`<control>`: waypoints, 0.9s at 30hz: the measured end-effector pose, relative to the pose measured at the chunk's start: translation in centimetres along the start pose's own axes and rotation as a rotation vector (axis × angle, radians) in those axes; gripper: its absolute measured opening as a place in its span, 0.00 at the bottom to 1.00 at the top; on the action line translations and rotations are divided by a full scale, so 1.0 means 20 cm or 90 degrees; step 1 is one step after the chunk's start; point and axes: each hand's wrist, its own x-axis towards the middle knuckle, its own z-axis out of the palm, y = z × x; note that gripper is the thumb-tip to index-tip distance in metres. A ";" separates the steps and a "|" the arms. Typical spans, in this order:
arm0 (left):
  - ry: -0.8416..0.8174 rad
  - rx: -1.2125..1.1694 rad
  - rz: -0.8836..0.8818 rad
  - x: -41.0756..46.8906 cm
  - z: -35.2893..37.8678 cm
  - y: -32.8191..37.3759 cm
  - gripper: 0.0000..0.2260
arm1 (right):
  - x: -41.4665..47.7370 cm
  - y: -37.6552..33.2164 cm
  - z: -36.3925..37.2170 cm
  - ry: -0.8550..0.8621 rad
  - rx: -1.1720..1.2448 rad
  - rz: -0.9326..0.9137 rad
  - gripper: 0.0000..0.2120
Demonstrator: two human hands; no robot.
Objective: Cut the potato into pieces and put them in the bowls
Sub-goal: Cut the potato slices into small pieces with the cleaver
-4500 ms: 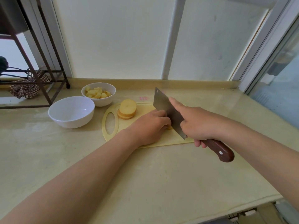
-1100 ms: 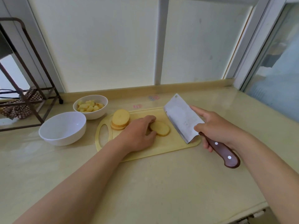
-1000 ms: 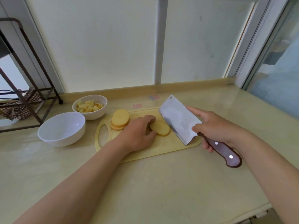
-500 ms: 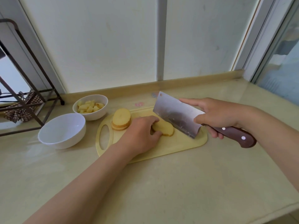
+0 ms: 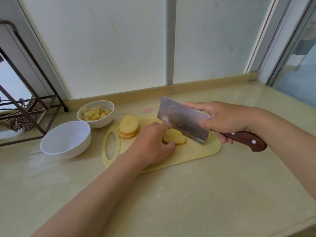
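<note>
On cutting board centre: potato slice, pinned under curled left hand; stack of slices at board's 10 o'clock. At slice's 2 o'clock, right hand grips cleaver. Risk: edge nicks left fingertips beside it; slice could skid.

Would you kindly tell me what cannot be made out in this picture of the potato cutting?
Head view: the left hand covers part of the potato piece; one slice or several, unclear.
Head view: the cleaver hides the cutting board behind it; whether its edge touches the potato piece cannot be told.
Head view: the rack is cut off by the left edge.
Head view: the pink mark on the counter is too small to read.
</note>
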 end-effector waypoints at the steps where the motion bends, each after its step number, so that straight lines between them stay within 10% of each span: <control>1: -0.002 0.003 -0.007 0.00 0.00 0.01 0.24 | 0.00 0.00 0.00 0.001 -0.002 0.001 0.43; 27: -0.021 0.054 -0.095 -0.03 0.02 0.13 0.21 | -0.16 -0.14 0.24 0.105 0.093 0.070 0.42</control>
